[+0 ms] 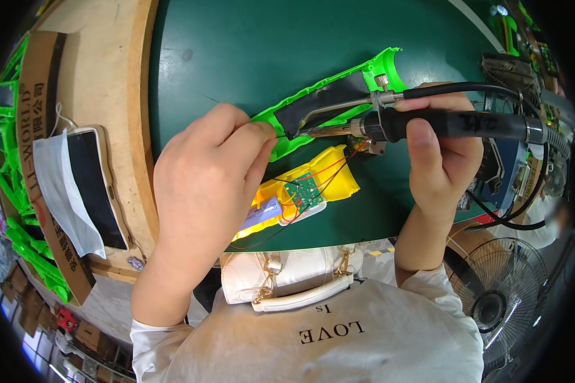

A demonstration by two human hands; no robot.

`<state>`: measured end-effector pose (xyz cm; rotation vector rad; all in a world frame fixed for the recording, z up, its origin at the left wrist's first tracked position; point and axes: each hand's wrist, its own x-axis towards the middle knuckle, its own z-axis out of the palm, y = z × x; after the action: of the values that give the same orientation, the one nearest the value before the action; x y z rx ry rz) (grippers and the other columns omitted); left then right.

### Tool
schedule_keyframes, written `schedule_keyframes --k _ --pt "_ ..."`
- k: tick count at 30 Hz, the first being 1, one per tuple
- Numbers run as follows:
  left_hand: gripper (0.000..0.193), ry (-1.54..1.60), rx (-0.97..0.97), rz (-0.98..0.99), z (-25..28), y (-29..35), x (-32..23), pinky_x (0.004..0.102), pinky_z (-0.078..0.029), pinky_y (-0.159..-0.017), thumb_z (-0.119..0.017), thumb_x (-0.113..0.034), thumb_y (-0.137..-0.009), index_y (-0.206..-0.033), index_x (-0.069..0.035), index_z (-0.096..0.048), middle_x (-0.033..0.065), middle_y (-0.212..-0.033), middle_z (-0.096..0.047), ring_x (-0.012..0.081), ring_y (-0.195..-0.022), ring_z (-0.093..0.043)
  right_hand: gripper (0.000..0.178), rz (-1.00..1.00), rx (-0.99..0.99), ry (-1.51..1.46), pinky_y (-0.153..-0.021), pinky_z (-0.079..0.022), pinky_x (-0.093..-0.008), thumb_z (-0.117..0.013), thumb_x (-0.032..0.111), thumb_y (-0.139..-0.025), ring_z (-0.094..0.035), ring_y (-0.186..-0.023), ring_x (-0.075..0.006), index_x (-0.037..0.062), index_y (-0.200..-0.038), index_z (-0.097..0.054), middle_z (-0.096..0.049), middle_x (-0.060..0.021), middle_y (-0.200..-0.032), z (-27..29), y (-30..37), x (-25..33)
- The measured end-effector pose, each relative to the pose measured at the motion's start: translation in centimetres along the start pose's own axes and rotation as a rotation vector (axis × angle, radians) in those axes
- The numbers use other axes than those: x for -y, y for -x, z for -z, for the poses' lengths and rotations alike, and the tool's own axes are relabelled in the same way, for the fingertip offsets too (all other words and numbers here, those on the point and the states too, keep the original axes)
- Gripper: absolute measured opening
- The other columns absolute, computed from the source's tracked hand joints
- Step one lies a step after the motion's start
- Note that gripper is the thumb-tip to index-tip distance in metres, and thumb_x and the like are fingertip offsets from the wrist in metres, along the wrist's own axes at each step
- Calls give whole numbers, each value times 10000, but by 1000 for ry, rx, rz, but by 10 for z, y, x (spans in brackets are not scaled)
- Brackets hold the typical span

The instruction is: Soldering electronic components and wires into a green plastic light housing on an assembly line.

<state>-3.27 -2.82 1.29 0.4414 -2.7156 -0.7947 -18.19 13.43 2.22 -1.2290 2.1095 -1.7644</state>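
- Far to the left of the bright-green plastic trough-shaped shell [388,67], a black-screened phone in a pale case [102,185], partly under a pale-blue pleated face mask [70,191], lay beyond a raised wooden strip [144,108], which limited leftward travel.
- The left hand [201,166] was at the shell's left end, thumb and fingertips pinched together, apparently on a thin dark wire [281,136]; the contact was partly hidden.
- The shell lay tilted across the dark-green benchtop [223,51], a flat black sheet [332,96] inside it; beyond its far side was wide open surface.
- On its near side sat a yellow plastic half-shell [342,172] with a green circuit board [305,190], a lilac cylindrical cell [263,213] and loose red and black wires. The bench's front edge ran close behind, leaving little room.
- Over the shell's right part, the right hand [444,153] was curled around a black-handled soldering iron [393,125] with a curved metal tube, its tip near the pinch.
- The step seemed to be soldering that wire; the next move called for a steady pinch, precise tip contact and clearance from the wires.
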Motion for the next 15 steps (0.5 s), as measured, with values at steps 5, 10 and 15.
schedule_keyframes --k 5,10,15 --pt "106 -15 5 3 0 0 0 291 -439 -510 -715 2 -724 -811 -28 -662 67 -761 -575 203 -574 -548 150 -3 31 -2 -498 -349 -180 -681 22 -760 -490 -558 -44 -28 -898 -649 -591 -50 -796 1 0 -2" --pt "102 1 14 -6 0 0 0 286 -446 -514 -707 11 -728 -814 -24 -664 74 -765 -578 201 -580 -555 144 21 28 5 -497 -336 -180 -678 24 -764 -475 -560 -40 -28 -895 -644 -579 -39 -786 2 0 -2" --pt "103 -2 24 8 0 0 1 280 -460 -524 -703 17 -731 -818 -21 -665 76 -766 -576 195 -588 -562 175 -84 148 156 -777 -416 -239 -559 104 -868 -543 -845 -123 -39 -961 -598 -607 -76 -944 8 2 6"
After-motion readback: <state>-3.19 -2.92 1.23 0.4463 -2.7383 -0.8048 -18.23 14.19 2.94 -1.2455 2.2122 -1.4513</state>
